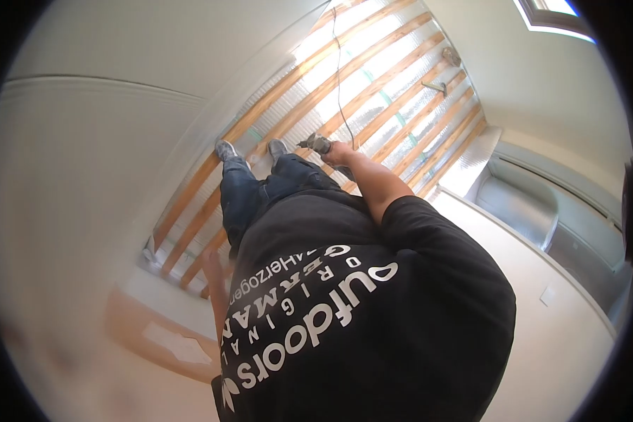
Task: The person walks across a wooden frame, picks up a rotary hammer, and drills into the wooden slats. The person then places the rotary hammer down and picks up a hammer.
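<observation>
My right hand [339, 152] is closed around a dark, dusty power drill [319, 143], its narrow end pointing left, in front of my legs. Near the drill a thin cable [339, 77] runs up over the floor; where it joins is not plain. My left hand [213, 261] hangs low beside my thigh, smeared and partly merging with the pale background, so its fingers are not readable. Both my shoes [225, 150] stand on wooden battens [281, 126] laid in parallel over shiny foil-like sheeting [316, 88].
A hammer-like tool [435, 87] lies across the battens farther off, near a roundish brown object [451, 56]. White walls [555, 91] enclose the space, with a window [559, 17] at upper right. On the right a low white wall [499, 246] borders a grey recessed area [520, 200].
</observation>
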The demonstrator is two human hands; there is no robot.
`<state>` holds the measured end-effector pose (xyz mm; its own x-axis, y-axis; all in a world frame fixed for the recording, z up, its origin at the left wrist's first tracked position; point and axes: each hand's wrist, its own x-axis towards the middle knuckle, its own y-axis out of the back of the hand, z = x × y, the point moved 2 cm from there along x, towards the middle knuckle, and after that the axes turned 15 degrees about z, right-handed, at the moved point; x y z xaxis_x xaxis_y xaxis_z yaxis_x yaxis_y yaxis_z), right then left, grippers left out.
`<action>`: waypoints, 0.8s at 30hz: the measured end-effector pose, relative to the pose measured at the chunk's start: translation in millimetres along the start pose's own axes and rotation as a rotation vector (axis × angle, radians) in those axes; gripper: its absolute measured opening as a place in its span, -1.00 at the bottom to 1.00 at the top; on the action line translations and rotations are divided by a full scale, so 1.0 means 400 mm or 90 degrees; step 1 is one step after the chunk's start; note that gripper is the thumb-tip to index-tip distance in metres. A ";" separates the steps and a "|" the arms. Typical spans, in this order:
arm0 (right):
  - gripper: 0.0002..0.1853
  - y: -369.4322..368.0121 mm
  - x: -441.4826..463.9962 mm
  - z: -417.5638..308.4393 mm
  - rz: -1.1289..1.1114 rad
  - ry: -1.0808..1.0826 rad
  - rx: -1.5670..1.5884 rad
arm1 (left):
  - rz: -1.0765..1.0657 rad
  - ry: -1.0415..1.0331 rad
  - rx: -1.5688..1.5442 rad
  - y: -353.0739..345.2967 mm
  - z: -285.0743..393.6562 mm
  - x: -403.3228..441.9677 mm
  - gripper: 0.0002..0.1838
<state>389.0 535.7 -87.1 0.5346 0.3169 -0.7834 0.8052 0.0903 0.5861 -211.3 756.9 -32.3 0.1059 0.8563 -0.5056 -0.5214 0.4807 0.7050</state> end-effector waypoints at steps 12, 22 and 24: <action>-0.56 -0.030 0.029 -0.017 0.056 0.054 0.052 | -0.004 -0.063 -0.049 -0.060 -0.121 0.040 -0.62; -0.51 -0.003 0.030 -0.044 0.040 0.042 0.063 | -0.003 -0.026 0.014 -0.014 -0.068 -0.041 -0.62; -0.50 -0.012 0.037 -0.025 0.038 0.047 0.056 | 0.000 -0.103 0.055 -0.018 -0.067 -0.066 -0.63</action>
<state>390.6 549.6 -99.5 0.5646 0.3881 -0.7284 0.7935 -0.0124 0.6084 -233.2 725.8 -37.2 0.2448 0.8720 -0.4238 -0.4472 0.4894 0.7487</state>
